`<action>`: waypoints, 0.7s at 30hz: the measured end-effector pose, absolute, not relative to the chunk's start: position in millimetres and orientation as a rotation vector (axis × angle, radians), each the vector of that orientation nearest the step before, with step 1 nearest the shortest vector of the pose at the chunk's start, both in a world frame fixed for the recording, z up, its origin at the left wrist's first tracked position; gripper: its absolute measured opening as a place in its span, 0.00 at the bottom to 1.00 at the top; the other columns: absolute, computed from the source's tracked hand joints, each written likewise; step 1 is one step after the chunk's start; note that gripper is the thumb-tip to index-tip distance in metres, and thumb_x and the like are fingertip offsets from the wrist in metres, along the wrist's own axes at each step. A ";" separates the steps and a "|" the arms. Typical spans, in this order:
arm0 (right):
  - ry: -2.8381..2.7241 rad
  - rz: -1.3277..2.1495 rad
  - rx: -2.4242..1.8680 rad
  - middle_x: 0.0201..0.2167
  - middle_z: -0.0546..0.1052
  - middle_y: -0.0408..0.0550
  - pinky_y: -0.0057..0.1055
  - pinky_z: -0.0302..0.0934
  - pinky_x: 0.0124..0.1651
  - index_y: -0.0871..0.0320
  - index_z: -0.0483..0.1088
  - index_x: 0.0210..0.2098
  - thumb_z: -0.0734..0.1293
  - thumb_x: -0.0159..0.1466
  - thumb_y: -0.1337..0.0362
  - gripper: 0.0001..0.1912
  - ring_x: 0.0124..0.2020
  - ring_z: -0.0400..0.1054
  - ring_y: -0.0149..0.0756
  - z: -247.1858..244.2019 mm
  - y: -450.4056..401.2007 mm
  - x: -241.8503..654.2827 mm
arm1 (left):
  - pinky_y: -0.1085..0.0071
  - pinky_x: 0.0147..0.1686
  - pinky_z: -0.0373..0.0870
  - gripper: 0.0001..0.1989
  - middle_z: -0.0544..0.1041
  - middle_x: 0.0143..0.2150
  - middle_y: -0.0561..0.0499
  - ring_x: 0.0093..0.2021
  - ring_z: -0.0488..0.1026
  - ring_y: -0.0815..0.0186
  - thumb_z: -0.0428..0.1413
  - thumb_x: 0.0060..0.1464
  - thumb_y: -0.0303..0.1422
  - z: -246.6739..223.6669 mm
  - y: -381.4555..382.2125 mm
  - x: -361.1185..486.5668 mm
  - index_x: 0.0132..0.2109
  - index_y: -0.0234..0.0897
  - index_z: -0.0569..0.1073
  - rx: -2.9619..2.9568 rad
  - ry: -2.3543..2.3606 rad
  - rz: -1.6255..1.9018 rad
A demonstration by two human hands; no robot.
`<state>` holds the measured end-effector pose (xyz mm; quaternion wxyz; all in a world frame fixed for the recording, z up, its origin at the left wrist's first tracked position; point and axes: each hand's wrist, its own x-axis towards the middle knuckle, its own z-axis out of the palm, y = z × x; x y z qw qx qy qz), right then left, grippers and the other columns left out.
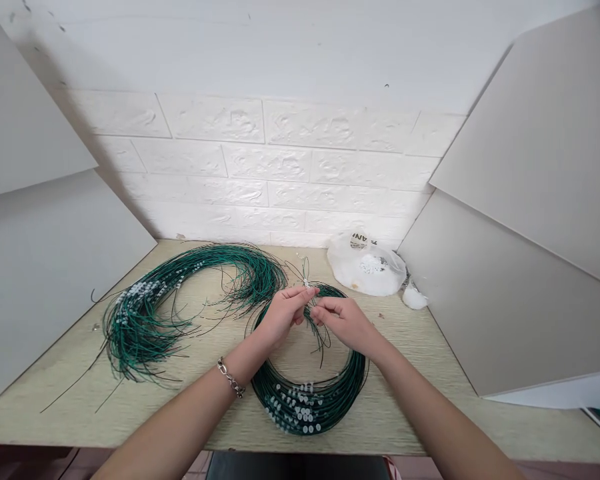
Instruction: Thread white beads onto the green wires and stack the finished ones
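The near edge of the tabletop point(220, 430) runs on the wearer's side of both grips, just past the lower curve of the coiled wire bundle point(307, 410). A white brick-patterned wall point(245, 160) shuts off the far side, beyond the grips. Pale panels point(55, 280) slant in from left and right. The widest room for sideways movement lies to the right of the right grip point(347, 323), between its forearm and the right-hand panels; left of the left grip point(283, 315), a second wire bundle point(145, 320) takes up much of the space.

Counted: two green-and-black bundles, two panels on each side, one clear plastic bag point(370, 270) beyond and right of the grips, one small white packet point(414, 297) beside it, and one bracelet point(230, 378) behind the left grip. White pieces on the wires are too crowded to count.

The coil lies directly under both grips. The left grip pinches its far-side strands, thumb against finger; the right curls close beside them, but I cannot tell whether its fingertips close on a strand.
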<state>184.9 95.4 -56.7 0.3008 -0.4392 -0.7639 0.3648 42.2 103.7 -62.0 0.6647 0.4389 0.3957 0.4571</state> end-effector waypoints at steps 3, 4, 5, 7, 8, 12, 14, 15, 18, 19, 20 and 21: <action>-2.164 1.065 -1.111 0.20 0.70 0.43 0.24 0.53 0.27 0.60 0.67 0.21 0.58 0.56 0.63 0.12 0.24 0.61 0.28 -50.9 91.4 189.9 | 0.78 0.15 0.44 0.16 0.47 0.12 0.62 0.15 0.42 0.78 0.56 0.42 0.40 -59.7 104.9 38.4 0.35 0.30 0.71 0.936 0.867 1.077; -2.220 1.112 -1.103 0.20 0.70 0.42 0.24 0.53 0.26 0.60 0.68 0.21 0.58 0.56 0.63 0.12 0.23 0.61 0.28 -49.2 90.4 192.2 | 0.78 0.15 0.43 0.15 0.46 0.13 0.62 0.15 0.42 0.78 0.56 0.42 0.39 -59.1 106.1 36.7 0.34 0.31 0.71 0.916 0.859 1.101; -2.279 1.165 -1.099 0.20 0.70 0.42 0.24 0.52 0.25 0.60 0.68 0.22 0.59 0.56 0.63 0.12 0.22 0.60 0.28 -47.8 89.8 194.9 | 0.79 0.15 0.42 0.15 0.45 0.14 0.62 0.15 0.41 0.78 0.56 0.42 0.39 -58.7 107.5 34.8 0.34 0.31 0.70 0.896 0.854 1.128; -2.377 1.301 -1.091 0.19 0.71 0.42 0.23 0.53 0.24 0.60 0.70 0.23 0.59 0.56 0.62 0.12 0.22 0.61 0.27 -46.3 90.2 201.6 | 0.79 0.15 0.42 0.15 0.45 0.14 0.62 0.15 0.41 0.79 0.56 0.41 0.39 -58.2 110.3 31.8 0.33 0.31 0.70 0.876 0.862 1.166; -2.411 1.380 -1.087 0.20 0.71 0.43 0.23 0.53 0.24 0.60 0.70 0.24 0.59 0.56 0.62 0.12 0.22 0.62 0.28 -46.2 91.3 205.5 | 0.79 0.15 0.42 0.15 0.45 0.14 0.62 0.15 0.41 0.79 0.57 0.41 0.39 -57.9 111.1 30.9 0.33 0.31 0.70 0.889 0.875 1.168; -2.440 1.627 -1.065 0.23 0.72 0.43 0.24 0.56 0.27 0.60 0.72 0.27 0.61 0.55 0.59 0.12 0.25 0.64 0.29 -48.6 99.1 218.6 | 0.77 0.15 0.44 0.16 0.51 0.12 0.60 0.15 0.46 0.78 0.56 0.41 0.41 -54.5 108.2 32.4 0.29 0.30 0.72 1.125 0.961 1.081; -2.279 1.578 -1.086 0.24 0.72 0.43 0.25 0.57 0.30 0.60 0.72 0.28 0.61 0.54 0.56 0.14 0.26 0.64 0.29 -49.1 103.3 219.4 | 0.76 0.16 0.45 0.15 0.55 0.12 0.57 0.15 0.49 0.77 0.55 0.41 0.41 -51.7 103.6 35.1 0.28 0.30 0.73 1.291 1.006 1.015; -2.146 1.520 -1.092 0.25 0.72 0.44 0.25 0.57 0.31 0.60 0.71 0.29 0.61 0.55 0.55 0.15 0.27 0.63 0.29 -48.6 104.9 217.9 | 0.76 0.16 0.45 0.15 0.57 0.13 0.57 0.15 0.50 0.76 0.55 0.41 0.41 -50.7 101.2 36.6 0.27 0.30 0.73 1.370 1.019 0.983; -1.768 1.415 -1.031 0.28 0.71 0.45 0.28 0.57 0.36 0.60 0.70 0.32 0.60 0.56 0.53 0.17 0.30 0.64 0.29 -44.7 107.0 209.4 | 0.76 0.18 0.47 0.13 0.58 0.14 0.56 0.18 0.52 0.75 0.54 0.42 0.39 -51.7 95.3 41.1 0.23 0.31 0.73 1.579 0.995 0.919; -1.702 1.416 -1.003 0.29 0.71 0.45 0.28 0.57 0.37 0.60 0.70 0.33 0.60 0.56 0.54 0.17 0.30 0.64 0.29 -43.0 106.8 206.5 | 0.76 0.19 0.48 0.13 0.58 0.15 0.55 0.19 0.52 0.75 0.54 0.43 0.39 -53.5 94.2 42.5 0.22 0.31 0.73 1.632 0.980 0.905; -1.665 1.412 -0.983 0.29 0.71 0.46 0.29 0.57 0.38 0.61 0.71 0.32 0.61 0.55 0.54 0.16 0.31 0.64 0.29 -41.3 106.3 204.2 | 0.76 0.20 0.48 0.13 0.59 0.16 0.55 0.19 0.52 0.74 0.54 0.43 0.38 -55.8 93.4 43.8 0.22 0.31 0.72 1.674 0.966 0.887; -1.650 1.399 -0.972 0.28 0.71 0.46 0.29 0.57 0.38 0.61 0.71 0.31 0.61 0.55 0.54 0.16 0.32 0.64 0.30 -40.0 105.5 202.5 | 0.75 0.20 0.48 0.13 0.59 0.16 0.54 0.20 0.52 0.74 0.53 0.44 0.38 -58.3 93.0 44.8 0.23 0.31 0.73 1.706 0.955 0.868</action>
